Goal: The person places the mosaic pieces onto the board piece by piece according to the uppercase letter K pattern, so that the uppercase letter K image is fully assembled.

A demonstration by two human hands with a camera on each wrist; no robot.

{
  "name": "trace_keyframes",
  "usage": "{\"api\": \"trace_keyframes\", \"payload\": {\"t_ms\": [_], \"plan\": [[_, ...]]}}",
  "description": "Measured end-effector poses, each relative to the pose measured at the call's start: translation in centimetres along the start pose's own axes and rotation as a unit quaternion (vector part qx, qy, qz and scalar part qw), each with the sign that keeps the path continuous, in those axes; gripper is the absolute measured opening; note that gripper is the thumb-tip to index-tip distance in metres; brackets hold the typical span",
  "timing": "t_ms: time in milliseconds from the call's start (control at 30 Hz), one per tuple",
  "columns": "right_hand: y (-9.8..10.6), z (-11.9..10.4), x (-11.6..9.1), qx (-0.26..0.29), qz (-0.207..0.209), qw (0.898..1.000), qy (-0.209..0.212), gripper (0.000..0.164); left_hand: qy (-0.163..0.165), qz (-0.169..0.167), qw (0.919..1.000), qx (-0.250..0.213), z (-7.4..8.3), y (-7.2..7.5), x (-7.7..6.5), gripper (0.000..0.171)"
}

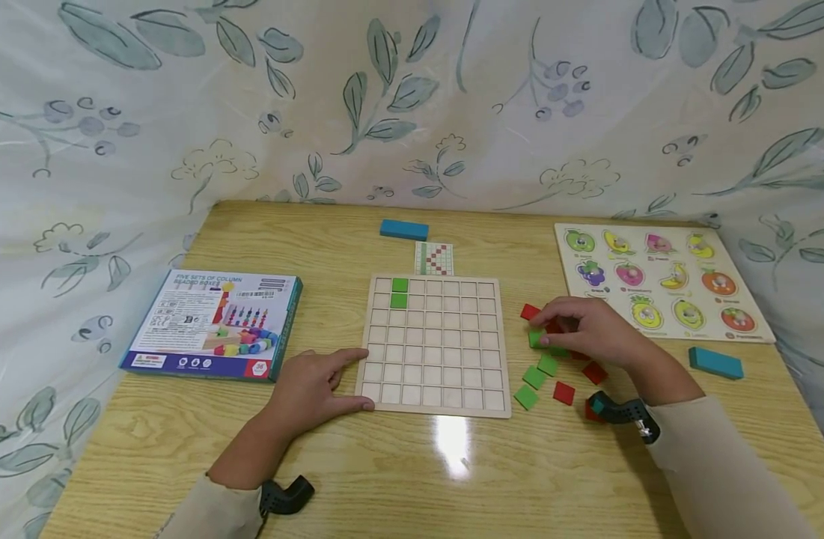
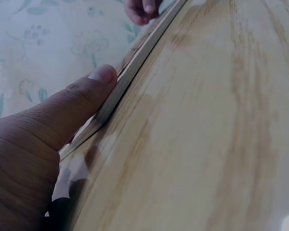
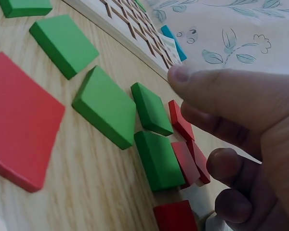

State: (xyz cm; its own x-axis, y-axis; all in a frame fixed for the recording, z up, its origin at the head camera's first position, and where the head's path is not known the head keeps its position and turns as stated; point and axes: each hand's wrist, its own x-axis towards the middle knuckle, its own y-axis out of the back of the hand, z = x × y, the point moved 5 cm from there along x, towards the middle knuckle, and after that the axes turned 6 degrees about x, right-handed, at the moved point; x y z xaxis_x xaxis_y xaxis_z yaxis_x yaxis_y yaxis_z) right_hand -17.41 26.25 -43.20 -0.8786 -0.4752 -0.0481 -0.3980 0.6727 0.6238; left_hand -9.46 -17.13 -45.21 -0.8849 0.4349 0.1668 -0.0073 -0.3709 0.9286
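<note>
A wooden grid board (image 1: pixel 433 397) lies on the table, with two green tiles (image 1: pixel 400 293) one below the other in its second column. My left hand (image 1: pixel 310 385) rests at the board's left side, index fingertip on the edge and thumb at the near corner; the left wrist view shows the thumb (image 2: pixel 84 94) against the rim. Right of the board, my right hand (image 1: pixel 587 329) is over loose green and red tiles. Its thumb and index fingertips are close above a green tile (image 1: pixel 536 338). In the right wrist view the green tiles (image 3: pixel 106 103) lie below the loosely bent fingers.
A small pattern card (image 1: pixel 435 259) lies behind the board, near a blue block (image 1: pixel 404 229). A boxed bead set (image 1: pixel 212 323) is at the left. The fruit puzzle board (image 1: pixel 667 284) lies at the back right, with another blue block (image 1: pixel 715 363) before it.
</note>
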Motion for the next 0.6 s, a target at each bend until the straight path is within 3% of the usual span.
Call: {"api": "trace_keyframes", "payload": {"t_ms": [600], "plan": [[-0.7,-1.0,0.4,-0.062,-0.018,0.998,-0.005,0.025,-0.001,0.001,1.0000,-0.002,0.1,0.1,0.0,0.077]]}}
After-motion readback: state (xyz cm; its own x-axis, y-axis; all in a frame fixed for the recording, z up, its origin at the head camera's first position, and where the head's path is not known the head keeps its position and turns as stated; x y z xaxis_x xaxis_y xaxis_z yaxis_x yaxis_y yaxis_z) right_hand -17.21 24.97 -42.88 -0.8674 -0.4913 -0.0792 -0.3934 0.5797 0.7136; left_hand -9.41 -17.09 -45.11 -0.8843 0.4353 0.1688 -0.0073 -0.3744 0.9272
